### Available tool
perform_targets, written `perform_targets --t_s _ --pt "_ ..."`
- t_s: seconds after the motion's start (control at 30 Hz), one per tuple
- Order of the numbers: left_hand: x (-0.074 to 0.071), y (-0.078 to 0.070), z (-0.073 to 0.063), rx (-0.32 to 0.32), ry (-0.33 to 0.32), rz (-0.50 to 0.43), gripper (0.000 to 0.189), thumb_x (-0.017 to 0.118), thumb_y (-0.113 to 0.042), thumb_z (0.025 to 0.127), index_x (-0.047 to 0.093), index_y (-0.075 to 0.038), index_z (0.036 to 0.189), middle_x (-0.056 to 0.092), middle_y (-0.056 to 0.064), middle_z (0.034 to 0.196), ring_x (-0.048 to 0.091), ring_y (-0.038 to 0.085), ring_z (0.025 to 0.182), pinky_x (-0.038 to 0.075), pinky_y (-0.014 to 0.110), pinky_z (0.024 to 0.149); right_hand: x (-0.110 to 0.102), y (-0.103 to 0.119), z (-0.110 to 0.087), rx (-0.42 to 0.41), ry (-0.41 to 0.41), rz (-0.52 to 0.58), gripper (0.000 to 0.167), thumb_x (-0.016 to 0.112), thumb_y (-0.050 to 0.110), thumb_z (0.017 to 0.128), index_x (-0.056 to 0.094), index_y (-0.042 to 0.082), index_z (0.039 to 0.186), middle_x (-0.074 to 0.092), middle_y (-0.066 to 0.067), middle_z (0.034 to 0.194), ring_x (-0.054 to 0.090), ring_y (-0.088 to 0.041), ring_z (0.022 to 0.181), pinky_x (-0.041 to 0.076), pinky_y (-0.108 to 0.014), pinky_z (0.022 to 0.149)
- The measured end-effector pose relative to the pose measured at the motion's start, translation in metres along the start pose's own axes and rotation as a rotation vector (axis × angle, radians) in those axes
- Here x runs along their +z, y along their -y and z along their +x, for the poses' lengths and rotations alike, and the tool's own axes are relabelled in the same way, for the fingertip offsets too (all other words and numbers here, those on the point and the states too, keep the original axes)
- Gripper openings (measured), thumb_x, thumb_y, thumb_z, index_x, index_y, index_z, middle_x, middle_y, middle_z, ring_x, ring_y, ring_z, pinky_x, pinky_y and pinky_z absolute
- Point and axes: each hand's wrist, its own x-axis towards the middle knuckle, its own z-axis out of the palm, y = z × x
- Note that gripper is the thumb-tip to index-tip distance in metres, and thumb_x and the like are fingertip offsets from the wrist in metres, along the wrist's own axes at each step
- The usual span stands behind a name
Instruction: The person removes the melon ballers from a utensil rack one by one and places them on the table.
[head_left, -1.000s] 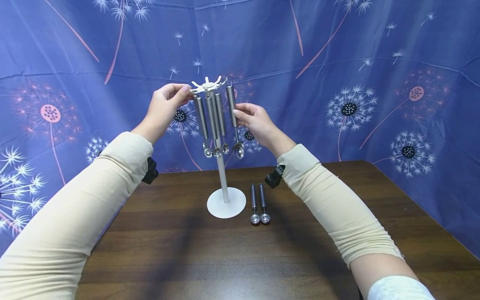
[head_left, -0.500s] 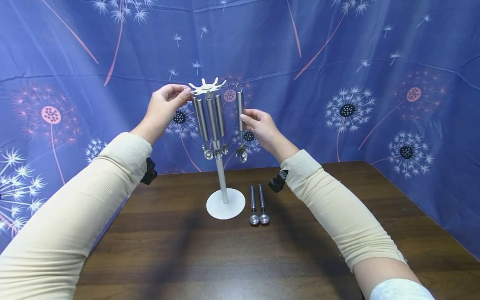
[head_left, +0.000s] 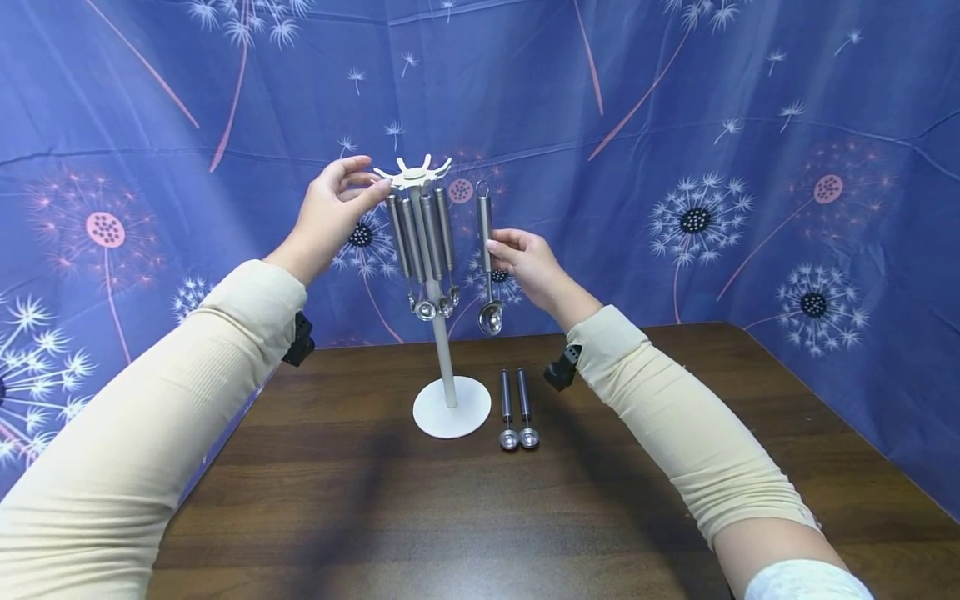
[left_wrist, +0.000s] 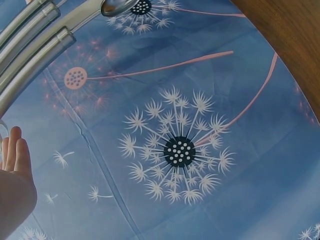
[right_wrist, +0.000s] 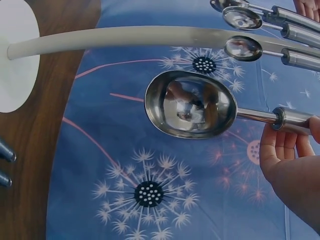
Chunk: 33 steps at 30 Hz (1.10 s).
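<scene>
My right hand [head_left: 528, 258] pinches the steel handle of a measuring spoon [head_left: 491, 317], held upright, bowl down, right of the white rack. Its deep oval bowl [right_wrist: 190, 104] fills the middle of the right wrist view. Several smaller measuring spoons [head_left: 423, 237] hang by their handles from the rack's star-shaped hook top [head_left: 412, 175]. At that top's left side is my left hand [head_left: 330, 208], thumb tip at a hook and fingers raised and fairly straight. In the left wrist view, fingers [left_wrist: 21, 155] show at the left edge, below hanging handles [left_wrist: 37, 65].
The rack's round white base [head_left: 452, 421] stands on the brown wooden table [head_left: 450, 517]. Two more measuring spoons [head_left: 519, 408] lie side by side right of the base. A blue dandelion-print cloth [head_left: 570, 100] hangs behind the table.
My right hand has drawn its measuring spoon away from the hooks, rightward and slightly down. The rack top has turned, shifting the hanging spoons, and my left fingers have lifted from the thumb.
</scene>
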Motion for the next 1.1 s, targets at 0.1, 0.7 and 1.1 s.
perform_targets --t_s 0.1,0.7,1.1 --pt "0.0 -0.002 0.001 0.012 0.027 0.018 0.058 0.065 -0.031 0.093 0.045 -0.009 0.143 0.058 0.003 0.123 0.056 0.016 0.122 0.04 0.03 0.107 -0.002 -0.003 0.0 0.004 -0.003 -0.005 0.04 0.052 0.008 0.1 0.047 -0.01 0.134 0.058 0.0 0.101 0.059 -0.009 0.089 0.048 -0.031 0.1" --pt "-0.009 -0.004 0.007 0.062 0.068 0.197 0.05 0.064 -0.027 0.095 0.052 -0.007 0.139 0.066 0.01 0.123 0.061 0.0 0.104 0.047 0.024 0.099 -0.016 -0.022 0.0 0.041 -0.004 -0.038 0.04 0.053 0.008 0.1 0.047 -0.01 0.134 0.059 -0.001 0.099 0.06 -0.008 0.083 0.051 -0.026 0.09" --pt "-0.007 -0.003 0.005 0.036 0.027 0.116 0.045 0.065 -0.026 0.094 0.057 -0.006 0.134 0.065 0.009 0.124 0.061 0.003 0.109 0.045 0.025 0.103 -0.023 -0.029 -0.005 0.061 -0.008 -0.065 0.038 0.053 0.01 0.1 0.049 -0.007 0.134 0.059 -0.002 0.103 0.06 -0.006 0.086 0.05 -0.027 0.092"
